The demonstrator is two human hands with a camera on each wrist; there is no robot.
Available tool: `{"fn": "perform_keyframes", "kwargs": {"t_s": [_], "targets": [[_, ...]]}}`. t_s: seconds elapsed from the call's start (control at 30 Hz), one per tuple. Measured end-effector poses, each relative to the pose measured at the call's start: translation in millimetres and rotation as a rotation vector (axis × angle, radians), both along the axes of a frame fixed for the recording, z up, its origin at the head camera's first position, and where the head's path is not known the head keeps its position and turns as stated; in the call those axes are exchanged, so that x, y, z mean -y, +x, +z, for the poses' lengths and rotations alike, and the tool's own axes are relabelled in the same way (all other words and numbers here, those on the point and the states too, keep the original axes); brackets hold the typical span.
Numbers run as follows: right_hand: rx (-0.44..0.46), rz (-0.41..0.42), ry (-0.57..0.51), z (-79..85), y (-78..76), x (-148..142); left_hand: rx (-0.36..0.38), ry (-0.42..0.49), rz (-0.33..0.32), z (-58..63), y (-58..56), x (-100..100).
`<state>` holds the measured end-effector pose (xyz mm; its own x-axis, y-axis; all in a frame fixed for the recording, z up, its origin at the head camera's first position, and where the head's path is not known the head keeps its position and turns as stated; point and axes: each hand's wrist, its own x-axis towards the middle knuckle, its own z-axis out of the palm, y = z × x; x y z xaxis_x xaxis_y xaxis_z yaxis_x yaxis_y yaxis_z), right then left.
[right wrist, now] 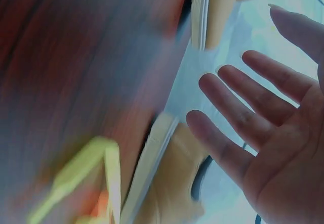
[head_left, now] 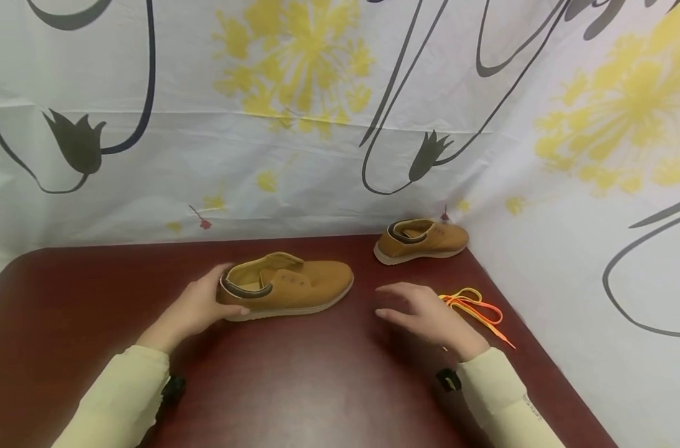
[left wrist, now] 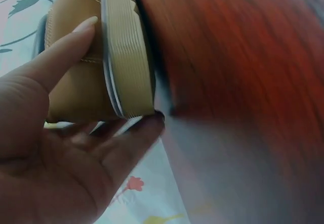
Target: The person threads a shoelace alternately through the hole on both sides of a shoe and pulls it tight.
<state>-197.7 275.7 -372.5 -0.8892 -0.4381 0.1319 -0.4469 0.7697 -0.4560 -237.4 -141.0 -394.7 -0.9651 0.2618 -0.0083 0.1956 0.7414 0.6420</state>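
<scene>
A tan lace-up shoe without laces lies on the dark red table, toe to the right. My left hand grips its heel, thumb on the near side; the left wrist view shows the thumb on the leather and other fingers around the heel by the ridged sole. My right hand is held off to the right of the toe, holding nothing. Its fingers are spread and nearly straight in the right wrist view. Beside that hand lie yellow and orange shoelaces, partly hidden behind it.
A matching tan shoe without visible laces stands at the table's far right corner, toe to the right. White flowered cloth hangs along the back and right edges of the table.
</scene>
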Motion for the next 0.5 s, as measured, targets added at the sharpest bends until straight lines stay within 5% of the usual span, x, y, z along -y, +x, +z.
{"fn": "perform_keyframes", "kwargs": {"t_s": [0.27,0.5], "targets": [[-0.044,-0.19,0.064,1.6,18.9,-54.8,-0.103,0.019,0.013,14.6,10.2,-16.1],[-0.099,-0.3,0.118,-4.1,31.5,-89.3,-0.285,0.022,0.13,29.7,18.3,-43.4]]}}
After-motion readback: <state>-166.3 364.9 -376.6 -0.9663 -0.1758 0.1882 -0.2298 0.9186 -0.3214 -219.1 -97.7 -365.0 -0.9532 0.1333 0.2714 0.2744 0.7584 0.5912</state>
